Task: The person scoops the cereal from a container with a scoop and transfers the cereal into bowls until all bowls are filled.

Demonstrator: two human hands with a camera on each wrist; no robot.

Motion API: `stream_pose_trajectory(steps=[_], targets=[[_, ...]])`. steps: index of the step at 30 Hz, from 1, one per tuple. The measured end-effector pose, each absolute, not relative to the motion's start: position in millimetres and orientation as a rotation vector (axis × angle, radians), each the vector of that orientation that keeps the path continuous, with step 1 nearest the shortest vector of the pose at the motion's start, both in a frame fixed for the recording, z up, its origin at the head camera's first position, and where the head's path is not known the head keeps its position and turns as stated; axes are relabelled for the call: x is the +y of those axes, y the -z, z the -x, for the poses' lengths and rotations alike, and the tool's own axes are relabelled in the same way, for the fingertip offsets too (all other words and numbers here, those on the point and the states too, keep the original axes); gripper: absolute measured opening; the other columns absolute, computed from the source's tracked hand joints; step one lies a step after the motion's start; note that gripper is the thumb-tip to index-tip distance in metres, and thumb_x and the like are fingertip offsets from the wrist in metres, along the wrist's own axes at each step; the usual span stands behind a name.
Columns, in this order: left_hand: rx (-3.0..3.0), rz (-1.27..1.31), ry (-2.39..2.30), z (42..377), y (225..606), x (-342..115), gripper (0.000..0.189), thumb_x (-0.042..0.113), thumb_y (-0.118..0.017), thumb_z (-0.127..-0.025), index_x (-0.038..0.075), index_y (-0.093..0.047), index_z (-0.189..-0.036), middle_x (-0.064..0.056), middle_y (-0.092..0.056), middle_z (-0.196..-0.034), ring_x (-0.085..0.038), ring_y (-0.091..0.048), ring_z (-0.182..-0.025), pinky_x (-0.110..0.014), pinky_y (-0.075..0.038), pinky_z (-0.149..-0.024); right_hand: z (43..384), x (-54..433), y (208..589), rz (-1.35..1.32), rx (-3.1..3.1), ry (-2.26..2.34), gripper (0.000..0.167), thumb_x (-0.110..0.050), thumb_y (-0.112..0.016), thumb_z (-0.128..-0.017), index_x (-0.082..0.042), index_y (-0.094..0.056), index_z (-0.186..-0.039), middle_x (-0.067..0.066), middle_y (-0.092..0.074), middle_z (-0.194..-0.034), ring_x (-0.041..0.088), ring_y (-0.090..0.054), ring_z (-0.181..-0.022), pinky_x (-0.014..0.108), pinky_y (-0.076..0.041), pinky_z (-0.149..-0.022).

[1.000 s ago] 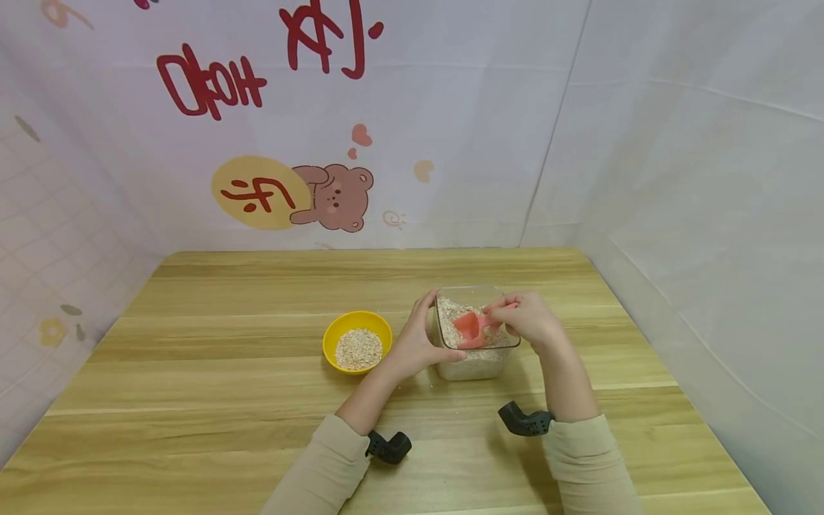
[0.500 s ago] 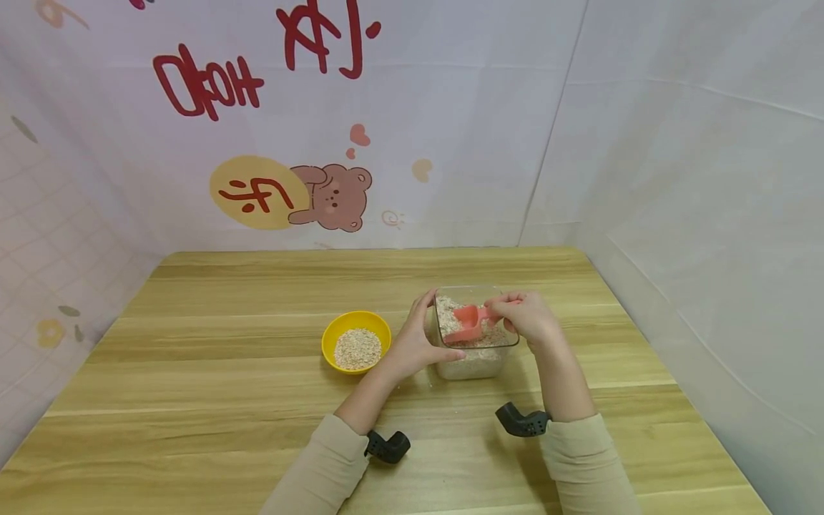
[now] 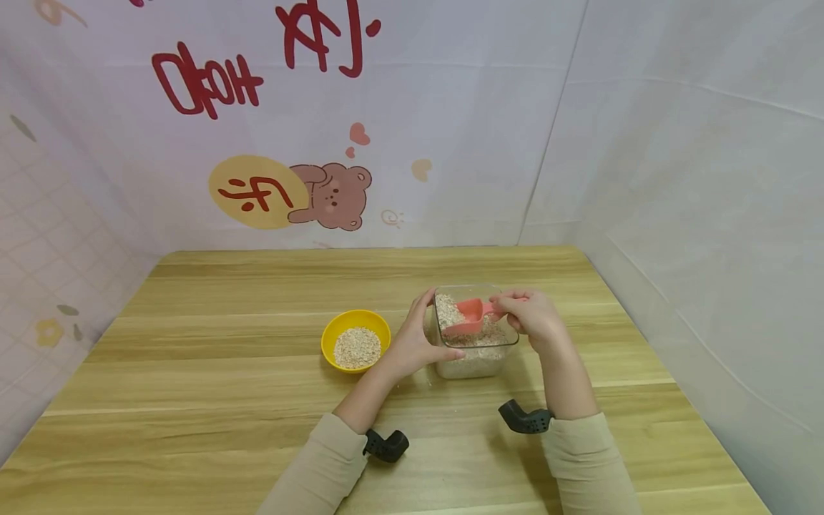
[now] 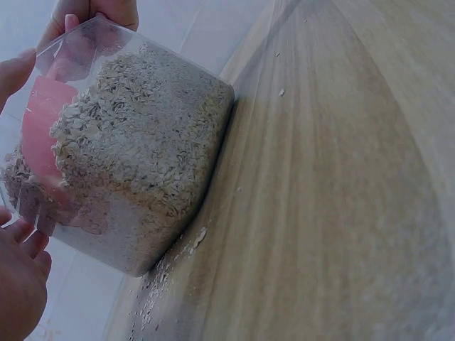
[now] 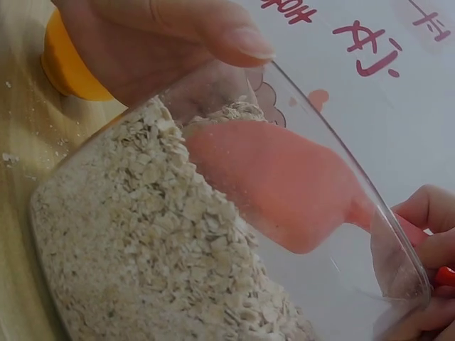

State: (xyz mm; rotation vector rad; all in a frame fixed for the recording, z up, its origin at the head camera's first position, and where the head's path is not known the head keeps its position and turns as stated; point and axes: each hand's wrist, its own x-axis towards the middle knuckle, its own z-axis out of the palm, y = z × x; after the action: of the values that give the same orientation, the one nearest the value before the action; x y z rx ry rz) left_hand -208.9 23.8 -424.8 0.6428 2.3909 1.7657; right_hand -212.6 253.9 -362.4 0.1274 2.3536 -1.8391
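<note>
My right hand [image 3: 533,318] pinches the handle of a pink scoop [image 3: 470,317] inside a clear square container [image 3: 476,365] of oat flakes. In the right wrist view the scoop's bowl [image 5: 277,181] lies among the oats [image 5: 142,234], its handle leaning over the rim. My left hand [image 3: 415,345] grips the container's left side, thumb across the front and fingers toward the back corner. Through the clear wall in the left wrist view, the oats [image 4: 142,121] bank up against the scoop. Left of that hand, a yellow bowl [image 3: 330,341] holds a smaller portion of oats.
The wooden table [image 3: 225,372] has a few spilled flakes [image 4: 160,288] by the container's base. A white printed cloth [image 3: 463,143] hangs behind the table and along both sides. Black wrist mounts [image 3: 524,418] stick out from the sleeves.
The scoop has shifted through the oats, first leftward, then a little up and toward the back, with its bowl turning. My left hand stays on the container, and the yellow bowl stays put.
</note>
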Motion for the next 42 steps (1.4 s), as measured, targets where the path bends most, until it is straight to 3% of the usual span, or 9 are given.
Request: stream_pose_trajectory(steps=[16, 27, 31, 36, 42], targets=[[2.380, -0.658, -1.763, 208.7, 423.9, 21.8, 0.118, 0.040, -0.089, -0.064, 0.024, -0.014, -0.154, -0.005, -0.022, -0.154, -0.026, -0.024, -0.139, -0.054, -0.023, -0.108, 216.3, 265.0, 366.3, -0.081, 2.131, 2.052, 0.036, -0.002, -0.054, -0.092, 0.017, -0.051, -0.123, -0.002, -0.063, -0.062, 0.003, -0.031, -0.040, 0.017, -0.023, -0.040], [2.420, -0.662, -1.683, 207.9, 421.8, 19.1, 0.120, 0.045, -0.087, -0.064, 0.026, -0.011, -0.155, 0.001, -0.018, -0.156, -0.024, -0.022, -0.140, -0.055, -0.024, -0.108, 214.4, 269.2, 366.6, -0.078, 2.042, 2.153, 0.044, 0.001, -0.049, -0.092, 0.022, -0.039, -0.130, -0.003, -0.062, -0.059, 0.002, -0.029, -0.040, 0.018, -0.018, -0.041], [2.441, -0.650, -1.664, 207.6, 419.7, 17.9, 0.120, 0.046, -0.088, -0.063, 0.028, -0.011, -0.154, 0.000, -0.016, -0.157, -0.026, -0.022, -0.140, -0.055, -0.025, -0.107, 213.5, 270.4, 364.8, -0.071, 2.022, 2.178, 0.038, 0.002, -0.050, -0.092, 0.021, -0.045, -0.125, -0.002, -0.062, -0.060, 0.002, -0.030, -0.040, 0.018, -0.017, -0.042], [2.464, -0.649, -1.663, 208.0, 417.1, 14.1, 0.120, 0.044, -0.089, -0.062, 0.028, -0.013, -0.154, 0.000, -0.015, -0.157, -0.027, -0.022, -0.140, -0.056, -0.025, -0.106, 211.7, 270.3, 362.6, -0.057, 1.979, 2.243, 0.016, 0.002, -0.053, -0.092, 0.008, -0.062, -0.104, 0.000, -0.063, -0.060, 0.003, -0.031, -0.042, 0.020, -0.016, -0.044], [2.454, -0.651, -1.662, 207.8, 416.0, 7.7, 0.119, 0.046, -0.088, -0.062, 0.033, -0.013, -0.153, 0.004, -0.013, -0.157, -0.027, -0.021, -0.140, -0.058, -0.026, -0.105, 209.4, 269.9, 359.1, -0.036, 1.990, 2.247, 0.021, 0.002, -0.050, -0.093, 0.011, -0.058, -0.110, 0.000, -0.062, -0.060, 0.003, -0.031, -0.041, 0.020, -0.016, -0.044]])
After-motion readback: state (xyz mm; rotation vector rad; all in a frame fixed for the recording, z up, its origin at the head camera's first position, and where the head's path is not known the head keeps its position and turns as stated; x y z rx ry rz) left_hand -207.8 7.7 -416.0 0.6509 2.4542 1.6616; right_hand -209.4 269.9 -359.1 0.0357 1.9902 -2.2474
